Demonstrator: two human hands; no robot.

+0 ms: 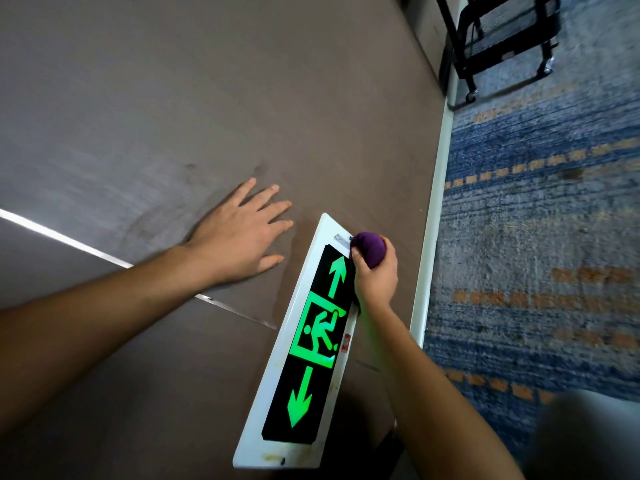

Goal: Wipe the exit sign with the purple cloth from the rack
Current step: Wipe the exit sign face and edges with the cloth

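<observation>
The exit sign is a long white-framed panel on the brown wall, with a black face, two green arrows and a green running figure. My right hand is closed around the bunched purple cloth and presses it against the sign's far end, at the edge beside the upper arrow. My left hand lies flat on the wall to the left of the sign, fingers spread, holding nothing.
A white baseboard runs along the wall's foot beside a blue carpet with orange dashes. A black wheeled rack stands on the carpet at the upper right. A thin metal strip crosses the wall.
</observation>
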